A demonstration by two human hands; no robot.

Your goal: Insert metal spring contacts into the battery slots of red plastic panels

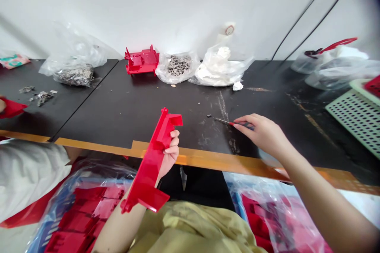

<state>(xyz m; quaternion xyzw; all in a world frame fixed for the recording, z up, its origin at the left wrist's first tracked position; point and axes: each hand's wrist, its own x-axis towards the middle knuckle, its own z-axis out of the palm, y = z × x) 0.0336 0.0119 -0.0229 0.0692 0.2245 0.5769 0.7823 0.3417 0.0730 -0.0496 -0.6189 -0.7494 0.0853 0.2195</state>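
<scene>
My left hand [172, 150] is closed around a long red plastic part [151, 162], held tilted in front of the table's edge. Flat tabs stick out from the part at both ends. Over the black tabletop, my right hand [261, 130] grips a small screwdriver [227, 121] with a thin metal shaft and a red and dark handle. Its shaft points left, with the tip a little apart from a tiny dark piece [209, 116] on the table. The palm side of my right hand is hidden.
Along the wall stand a red moulded part [142, 61], a bag of small metal pieces [178, 66] and a bag of white material [221, 69]. A green basket [356, 106] is at right. Crates of red parts [80, 217] sit below; a co-worker's sleeve [32, 170] is left.
</scene>
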